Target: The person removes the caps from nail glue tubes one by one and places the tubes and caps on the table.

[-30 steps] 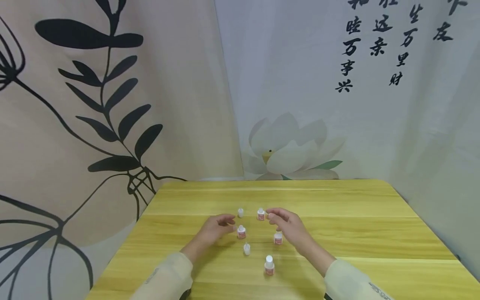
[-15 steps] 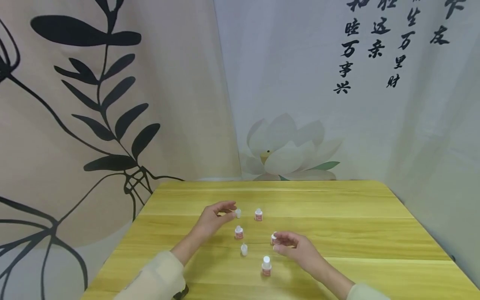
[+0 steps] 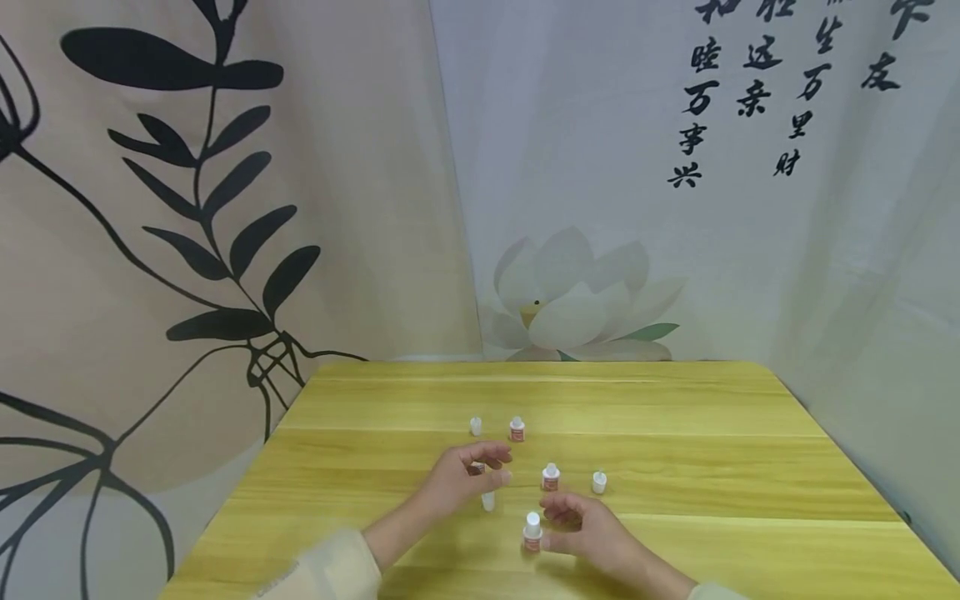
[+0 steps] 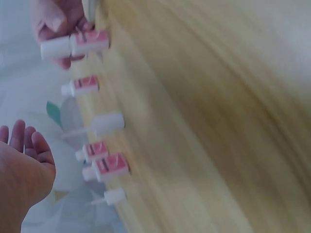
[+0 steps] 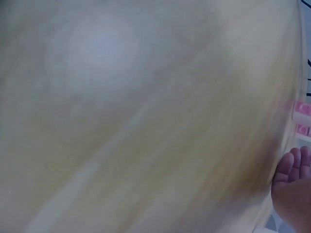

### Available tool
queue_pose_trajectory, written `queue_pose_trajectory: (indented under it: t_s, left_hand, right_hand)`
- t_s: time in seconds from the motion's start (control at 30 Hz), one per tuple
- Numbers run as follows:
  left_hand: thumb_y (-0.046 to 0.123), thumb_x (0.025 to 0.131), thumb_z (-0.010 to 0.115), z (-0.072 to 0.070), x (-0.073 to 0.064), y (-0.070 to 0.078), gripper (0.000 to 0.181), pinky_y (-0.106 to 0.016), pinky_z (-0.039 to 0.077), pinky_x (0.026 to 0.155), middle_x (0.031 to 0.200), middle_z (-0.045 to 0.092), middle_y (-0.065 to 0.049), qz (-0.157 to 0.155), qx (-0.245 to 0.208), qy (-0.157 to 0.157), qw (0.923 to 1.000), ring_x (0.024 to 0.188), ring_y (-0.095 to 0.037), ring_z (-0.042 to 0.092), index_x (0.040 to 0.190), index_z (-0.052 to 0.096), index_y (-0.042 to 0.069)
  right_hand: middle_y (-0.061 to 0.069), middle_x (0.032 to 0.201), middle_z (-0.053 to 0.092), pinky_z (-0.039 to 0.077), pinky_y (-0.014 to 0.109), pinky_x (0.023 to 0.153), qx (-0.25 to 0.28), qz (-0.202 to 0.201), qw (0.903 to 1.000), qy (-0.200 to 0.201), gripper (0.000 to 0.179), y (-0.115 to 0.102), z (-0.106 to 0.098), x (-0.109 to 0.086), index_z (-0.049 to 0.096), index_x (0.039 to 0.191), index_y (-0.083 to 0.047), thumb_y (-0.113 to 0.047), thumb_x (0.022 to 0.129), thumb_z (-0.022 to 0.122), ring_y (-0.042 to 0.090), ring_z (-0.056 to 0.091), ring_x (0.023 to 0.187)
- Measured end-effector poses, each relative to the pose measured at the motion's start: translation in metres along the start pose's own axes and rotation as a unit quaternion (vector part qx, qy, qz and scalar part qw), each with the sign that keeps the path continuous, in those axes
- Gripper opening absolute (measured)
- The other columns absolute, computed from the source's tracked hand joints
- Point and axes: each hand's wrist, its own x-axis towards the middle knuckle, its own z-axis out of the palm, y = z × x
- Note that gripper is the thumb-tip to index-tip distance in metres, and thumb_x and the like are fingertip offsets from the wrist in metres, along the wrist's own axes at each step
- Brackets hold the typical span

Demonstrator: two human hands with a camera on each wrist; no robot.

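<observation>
My left hand [image 3: 468, 477] hovers over the left side of the group, fingers loosely bent and nothing in them. Behind it, a small white bottle [image 3: 480, 469] with a red label is mostly hidden. My right hand [image 3: 592, 531] is beside a capped white bottle [image 3: 532, 533], thumb close to its side; contact is unclear. Two uncapped bottles [image 3: 551, 478] [image 3: 517, 431] stand farther back. White caps [image 3: 476, 427] [image 3: 488, 502] [image 3: 599, 482] stand separately on the table. In the left wrist view, thin stems point up from two caps [image 4: 109, 124] [image 4: 115, 196].
The bottles and caps stand on a yellow wood-grain table [image 3: 360, 400]. A printed curtain [image 3: 585, 183] hangs behind its far edge. In the right wrist view, mostly blurred tabletop [image 5: 136, 121] appears, with pink-labelled bottles [image 5: 303, 112] cut off at the right edge.
My left hand has left the far-left cap and come nearer and rightward. My right hand has moved from the middle bottle towards the capped one, and a cap now shows at the right.
</observation>
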Motion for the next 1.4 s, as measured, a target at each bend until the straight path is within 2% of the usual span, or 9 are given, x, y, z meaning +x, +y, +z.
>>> queue_pose_trajectory:
  t_s: [0.1,0.33,0.57,0.83,1.13,1.4]
  left_hand:
    - [0.023,0.094,0.07,0.009,-0.003,-0.002,0.034,-0.03,0.045,0.089,0.118,0.067,-0.005,0.0,0.0,-0.012,0.9999,0.11,-0.026,0.056,0.124,0.066,0.009]
    - [0.022,0.091,0.073,0.029,-0.015,-0.006,0.034,-0.027,0.048,0.086,0.119,0.067,-0.007,-0.001,-0.007,-0.022,0.9997,0.109,-0.025,0.058,0.123,0.067,0.013]
    - [0.02,0.09,0.074,0.042,-0.023,-0.014,0.038,-0.026,0.049,0.084,0.119,0.067,-0.007,-0.004,-0.024,-0.032,0.9992,0.109,-0.025,0.056,0.124,0.065,0.005]
    - [0.019,0.086,0.078,0.05,-0.026,-0.022,0.035,-0.025,0.051,0.08,0.109,0.067,0.004,-0.003,-0.028,-0.022,0.9994,0.105,-0.028,0.057,0.119,0.069,0.011]
    - [0.019,0.087,0.077,0.053,-0.025,-0.021,0.028,-0.024,0.049,0.077,0.104,0.069,0.005,-0.02,-0.022,-0.014,0.9995,0.102,-0.024,0.058,0.114,0.072,0.012]
    - [0.017,0.091,0.073,0.054,-0.024,-0.025,0.021,-0.023,0.051,0.074,0.102,0.068,0.004,-0.015,-0.032,-0.024,0.9991,0.094,-0.015,0.059,0.11,0.073,0.01]
  right_hand:
    - [0.008,0.118,0.062,0.051,0.044,0.093,0.003,0.007,0.9999,-0.007,0.054,0.0,0.004,0.001,0.056,0.129,0.003,-0.023,0.087,0.077,0.028,0.057,0.109]
    - [0.004,0.105,0.066,0.049,0.027,0.085,0.017,0.007,0.9998,-0.003,0.041,0.001,0.013,0.006,0.063,0.119,-0.005,-0.021,0.085,0.079,0.023,0.06,0.099]
    - [0.005,0.102,0.067,0.051,0.027,0.081,0.045,0.011,0.9989,-0.009,0.032,0.003,0.016,0.006,0.064,0.112,-0.006,-0.019,0.087,0.077,0.023,0.061,0.096]
    - [0.004,0.101,0.064,0.05,0.028,0.082,0.029,0.018,0.9994,0.0,0.035,0.001,0.016,0.004,0.064,0.113,-0.006,-0.025,0.087,0.078,0.022,0.059,0.096]
    - [0.002,0.097,0.067,0.049,0.026,0.079,0.017,0.01,0.9996,0.023,0.026,0.002,0.018,0.004,0.067,0.105,-0.007,-0.023,0.087,0.077,0.02,0.061,0.093]
    - [0.002,0.095,0.067,0.05,0.026,0.077,0.022,0.012,0.9996,0.014,0.021,0.003,0.018,0.004,0.069,0.103,-0.007,-0.02,0.088,0.076,0.019,0.062,0.09]
